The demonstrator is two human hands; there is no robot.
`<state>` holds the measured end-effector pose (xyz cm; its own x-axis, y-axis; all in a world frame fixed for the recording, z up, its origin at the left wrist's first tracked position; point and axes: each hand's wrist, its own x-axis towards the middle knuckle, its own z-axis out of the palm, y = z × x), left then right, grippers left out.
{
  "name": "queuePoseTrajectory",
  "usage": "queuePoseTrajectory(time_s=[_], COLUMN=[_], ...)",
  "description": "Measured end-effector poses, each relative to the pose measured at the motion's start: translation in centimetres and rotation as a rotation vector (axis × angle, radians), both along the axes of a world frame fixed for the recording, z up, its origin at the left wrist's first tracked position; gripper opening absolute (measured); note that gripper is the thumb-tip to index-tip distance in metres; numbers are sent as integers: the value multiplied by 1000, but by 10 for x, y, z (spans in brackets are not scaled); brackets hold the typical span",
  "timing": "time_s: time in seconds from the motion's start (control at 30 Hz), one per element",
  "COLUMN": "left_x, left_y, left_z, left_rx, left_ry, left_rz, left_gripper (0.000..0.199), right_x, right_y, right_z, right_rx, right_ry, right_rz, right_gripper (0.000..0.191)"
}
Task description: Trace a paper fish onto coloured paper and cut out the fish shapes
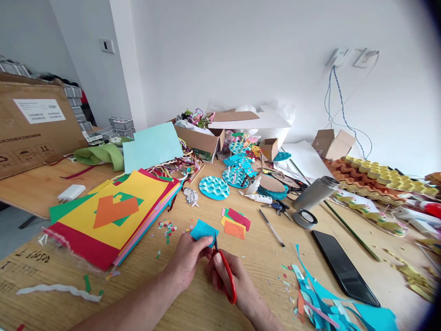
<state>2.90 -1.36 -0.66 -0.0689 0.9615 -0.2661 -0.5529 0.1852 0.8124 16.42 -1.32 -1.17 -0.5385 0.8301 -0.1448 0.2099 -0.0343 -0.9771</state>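
Observation:
My left hand (188, 257) pinches a small piece of blue paper (204, 230) between thumb and fingers; faint drawn lines show on it. My right hand (234, 276) grips red-handled scissors (230, 284), their blades at the right edge of the blue paper. Just beyond lie small colored paper pieces (235, 224) in orange, red, yellow and green. Tiny paper bits (168, 229) are scattered to the left of the blue paper. Further back rests a round blue disc (214, 187) with a wavy, pale pattern.
Colored paper sheets (138, 193) are stacked at left. To the right are a pen (272, 227), a black phone (344, 266), an open steel flask (315, 194) and blue paper scraps (320, 299). Glue bottles (259, 198) and egg cartons (365, 177) sit farther back.

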Motion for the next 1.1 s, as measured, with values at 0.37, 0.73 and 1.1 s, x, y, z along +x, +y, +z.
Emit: queuePoseTrajectory(time_s=[0.37, 0.73, 1.1], left_x=[0, 0, -1], left_y=[0, 0, 0], left_z=[1, 2, 4], left_rx=[8, 23, 5], left_ry=[4, -12, -42], left_rz=[6, 3, -10], left_gripper=[23, 22, 24], right_x=[0, -2, -1], right_y=[0, -3, -2], right_z=[-3, -3, -4], right_rx=[-5, -24, -41], right_ry=[16, 45, 48], right_rz=[-7, -10, -12], right_gripper=[59, 59, 60])
